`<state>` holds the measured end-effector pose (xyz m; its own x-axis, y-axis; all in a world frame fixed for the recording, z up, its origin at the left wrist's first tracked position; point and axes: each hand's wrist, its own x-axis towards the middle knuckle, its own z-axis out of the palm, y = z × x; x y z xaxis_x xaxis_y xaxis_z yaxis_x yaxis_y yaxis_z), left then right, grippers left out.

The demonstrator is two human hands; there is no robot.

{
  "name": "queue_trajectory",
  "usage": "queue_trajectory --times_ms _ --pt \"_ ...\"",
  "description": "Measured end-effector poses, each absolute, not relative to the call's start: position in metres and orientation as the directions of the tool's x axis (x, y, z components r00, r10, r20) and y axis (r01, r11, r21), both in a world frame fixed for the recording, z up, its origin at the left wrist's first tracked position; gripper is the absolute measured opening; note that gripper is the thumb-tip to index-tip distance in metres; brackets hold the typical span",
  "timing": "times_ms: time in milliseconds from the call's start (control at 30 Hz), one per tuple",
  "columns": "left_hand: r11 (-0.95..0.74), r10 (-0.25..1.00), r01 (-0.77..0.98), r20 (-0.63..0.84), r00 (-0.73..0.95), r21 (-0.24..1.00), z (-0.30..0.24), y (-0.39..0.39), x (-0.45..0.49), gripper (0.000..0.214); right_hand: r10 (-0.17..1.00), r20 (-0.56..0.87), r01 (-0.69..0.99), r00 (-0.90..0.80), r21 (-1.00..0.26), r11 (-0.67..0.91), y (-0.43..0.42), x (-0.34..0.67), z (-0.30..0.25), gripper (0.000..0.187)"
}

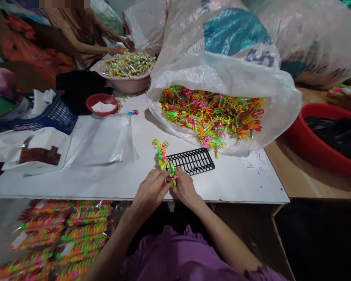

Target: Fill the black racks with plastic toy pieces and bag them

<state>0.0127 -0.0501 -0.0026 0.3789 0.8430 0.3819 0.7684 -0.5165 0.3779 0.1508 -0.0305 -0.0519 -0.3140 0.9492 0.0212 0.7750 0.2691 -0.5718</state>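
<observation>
The left hand (150,191) and right hand (185,188) grip a bright plastic strip (162,155) in closed fingers, beside a black rack (191,161) on the worktop (240,187).

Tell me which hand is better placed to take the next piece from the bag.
Right, probably: the right hand sits nearer the bag, while the left hand sits farther off. Both hands are on the plastic strip.
</observation>
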Motion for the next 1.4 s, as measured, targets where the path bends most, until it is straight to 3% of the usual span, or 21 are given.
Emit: queue_trajectory --times_ms 200,333,367,433,500,567,667,800,900,1033,1133,1267,1400 --pt "-0.552 0.806 0.761 0.452 0.383 0.341 -0.004 -0.053 0.012 0.016 0.934 -0.074 0.82 -0.35 -0.505 0.267 -0.031 0.142 -0.043 0.015" --pt "-0.624 0.751 0.721 0.484 0.449 0.301 -0.01 -0.059 0.005 0.016 0.871 -0.054 0.67 -0.489 -0.662 0.335 -0.031 0.173 -0.038 0.013" --pt "-0.64 0.738 0.711 0.49 0.464 0.291 -0.012 -0.06 0.004 0.017 0.889 -0.044 0.658 -0.456 -0.69 0.303 -0.029 0.189 -0.036 0.013" --pt "-0.665 0.713 0.692 0.512 0.479 0.28 -0.015 -0.061 0.002 0.016 0.972 -0.035 0.735 -0.232 -0.661 0.152 -0.018 0.224 -0.03 0.016" --pt "-0.678 0.702 0.674 0.53 0.476 0.292 -0.016 -0.061 0.003 0.015 0.997 -0.005 0.841 0.078 -0.537 -0.068 0.0 0.258 -0.026 0.021" --pt "-0.678 0.707 0.665 0.528 0.471 0.315 -0.017 -0.059 0.003 0.017 0.966 0.003 0.885 0.26 -0.402 -0.237 0.022 0.282 -0.025 0.026" --pt "-0.69 0.703 0.649 0.508 0.497 0.32 -0.016 -0.053 0.0 0.02 0.94 -0.044 0.899 0.337 -0.281 -0.336 0.048 0.296 -0.027 0.024" --pt "-0.759 0.64 0.588 0.486 0.595 0.28 -0.015 -0.041 -0.01 0.019 0.914 -0.079 0.862 0.398 -0.309 -0.402 0.05 0.3 -0.032 0.02" --pt "-0.726 0.68 0.612 0.462 0.569 0.315 -0.012 -0.032 -0.012 0.02 0.925 -0.065 0.815 0.374 -0.453 -0.361 0.036 0.298 -0.031 0.018" --pt "-0.695 0.707 0.643 0.467 0.531 0.321 -0.009 -0.03 -0.004 0.019 0.975 -0.011 0.649 0.22 -0.745 -0.155 0.023 0.271 -0.029 0.023" --pt "-0.662 0.728 0.683 0.48 0.489 0.309 -0.008 -0.035 0.002 0.015 0.995 0.023 0.496 0.096 -0.868 -0.028 0.022 0.238 -0.028 0.028" --pt "-0.61 0.758 0.734 0.491 0.43 0.298 -0.002 -0.041 0.004 0.011 0.993 -0.066 0.444 -0.1 -0.896 -0.015 0.018 0.209 -0.022 0.024" --pt "-0.53 0.766 0.786 0.578 0.282 0.318 0.024 -0.032 0.016 0.019 0.995 0.027 0.689 -0.094 -0.72 0.085 0.009 0.205 0.0 0.02"
